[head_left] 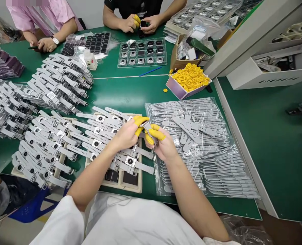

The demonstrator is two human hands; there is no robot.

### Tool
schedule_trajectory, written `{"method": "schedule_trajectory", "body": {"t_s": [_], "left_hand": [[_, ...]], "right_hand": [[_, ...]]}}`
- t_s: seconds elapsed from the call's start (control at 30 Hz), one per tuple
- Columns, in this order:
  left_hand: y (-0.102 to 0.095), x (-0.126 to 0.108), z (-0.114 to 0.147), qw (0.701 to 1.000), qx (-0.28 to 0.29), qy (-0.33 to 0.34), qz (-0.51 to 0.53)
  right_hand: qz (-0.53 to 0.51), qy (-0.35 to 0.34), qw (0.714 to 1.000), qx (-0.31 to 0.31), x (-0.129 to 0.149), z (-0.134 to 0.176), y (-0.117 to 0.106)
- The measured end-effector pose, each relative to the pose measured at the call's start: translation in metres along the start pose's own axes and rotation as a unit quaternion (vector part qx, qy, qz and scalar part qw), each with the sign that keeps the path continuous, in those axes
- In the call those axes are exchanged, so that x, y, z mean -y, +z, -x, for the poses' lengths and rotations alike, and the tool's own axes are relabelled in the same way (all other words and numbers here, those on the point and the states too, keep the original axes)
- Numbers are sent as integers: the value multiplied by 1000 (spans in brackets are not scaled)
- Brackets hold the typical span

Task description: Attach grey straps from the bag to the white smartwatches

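Observation:
My left hand [128,133], with yellow finger cots, is closed in a pinch on a small smartwatch, mostly covered by the fingers. From the other side my right hand [164,144], also in yellow finger cots, grips a grey watch strap [151,130] that meets the watch between both hands. Under my left forearm lies a beige tray [139,183] bearing rows of smartwatches [130,161] with grey straps, backs up. To the right, loose grey straps [188,129] rest on a clear plastic bag of straps [224,160].
Beyond my hands stands a box of yellow finger cots [190,80]. Stacked trays of strapped watches [59,81] fill the left. A clear tray of watch cases [142,52] and a blue stick [150,71] lie farther back. Two people sit across the table; another is at left.

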State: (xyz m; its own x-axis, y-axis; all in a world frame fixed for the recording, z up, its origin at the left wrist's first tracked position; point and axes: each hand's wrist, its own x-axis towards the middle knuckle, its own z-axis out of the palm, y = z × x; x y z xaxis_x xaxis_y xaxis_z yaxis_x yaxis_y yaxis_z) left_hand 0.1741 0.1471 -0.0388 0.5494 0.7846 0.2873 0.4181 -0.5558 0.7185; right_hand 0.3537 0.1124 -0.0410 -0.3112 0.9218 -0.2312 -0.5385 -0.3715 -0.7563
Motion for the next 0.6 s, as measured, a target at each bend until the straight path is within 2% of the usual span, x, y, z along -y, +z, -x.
{"method": "schedule_trajectory", "body": {"t_s": [0.23, 0.37, 0.5, 0.6], "left_hand": [[-5, -6, -1, 998, 32, -35, 44], [-3, -7, -1, 997, 15, -43, 64], [0, -10, -3, 997, -10, -59, 40], [-2, -11, -4, 998, -6, -61, -11]], "right_hand": [[-54, 11, 998, 6, 4, -2, 1], [-59, 12, 998, -4, 3, -3, 1], [-28, 0, 1000, -10, 0, -3, 0], [-14, 1, 1000, -14, -2, -3, -1]]}}
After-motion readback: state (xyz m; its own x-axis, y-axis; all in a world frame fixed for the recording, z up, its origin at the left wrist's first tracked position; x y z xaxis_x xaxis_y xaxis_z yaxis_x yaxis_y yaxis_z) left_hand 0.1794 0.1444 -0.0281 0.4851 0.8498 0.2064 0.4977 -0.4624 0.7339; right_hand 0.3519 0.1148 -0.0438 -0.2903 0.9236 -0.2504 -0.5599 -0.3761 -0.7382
